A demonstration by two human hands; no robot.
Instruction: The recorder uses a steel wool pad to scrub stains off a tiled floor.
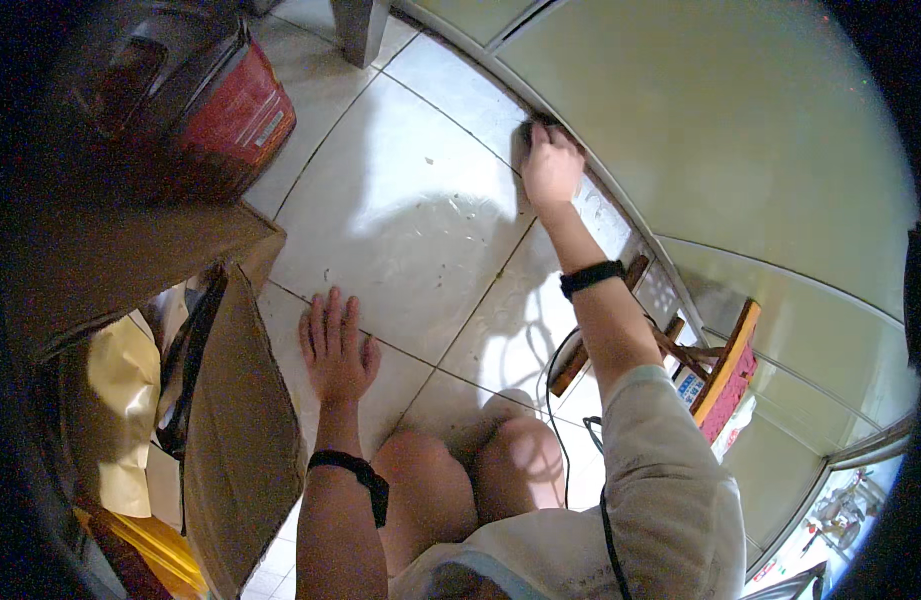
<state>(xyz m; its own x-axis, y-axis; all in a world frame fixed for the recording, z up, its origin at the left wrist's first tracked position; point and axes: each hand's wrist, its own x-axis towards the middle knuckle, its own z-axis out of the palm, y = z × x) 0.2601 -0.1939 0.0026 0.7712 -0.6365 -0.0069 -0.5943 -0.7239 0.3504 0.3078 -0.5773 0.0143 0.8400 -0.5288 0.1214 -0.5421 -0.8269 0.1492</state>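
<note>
My right hand reaches to the foot of the pale green panelled wall. Its fingers are curled around or against something dark at the floor's edge; what it is cannot be made out. My left hand rests palm down on the pale floor tiles, fingers apart, beside the open cardboard box. Small bits of debris lie scattered on the tiles between the hands. Black bands are on both wrists. My bare knees are just below, at the bottom middle.
In the box are a brown paper package and yellow plastic wrapping. Beyond it sits a red and dark container. A grey furniture leg stands at the top. A wooden stool with a red seat and a black cord are at the right.
</note>
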